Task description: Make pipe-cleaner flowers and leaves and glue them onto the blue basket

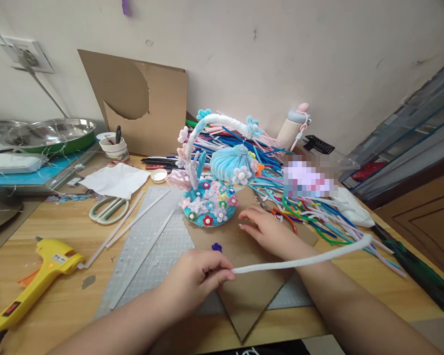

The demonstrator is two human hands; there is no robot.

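Note:
My left hand (203, 273) pinches one end of a white pipe cleaner (299, 264), which stretches to the right across my right forearm and curls up at its far tip. My right hand (268, 231) has thumb and fingers apart with nothing between them, close to orange-handled scissors (290, 219). Behind both hands stands a pipe-cleaner craft with a blue round base (209, 223) covered in small flowers. A white arched stem (222, 120) rises from it, and a blue shell-like piece (227, 165) hangs under the arch. A dark purple flower (216, 247) lies on the cardboard (251, 296).
A yellow glue gun (54, 256) and light green-handled scissors (109, 209) lie left, beside a grey cutting mat (148, 256). Many coloured pipe cleaners (318, 207) spread behind and right. A paper cup (114, 148), metal bowl (59, 135) and bottle (292, 125) stand farther back.

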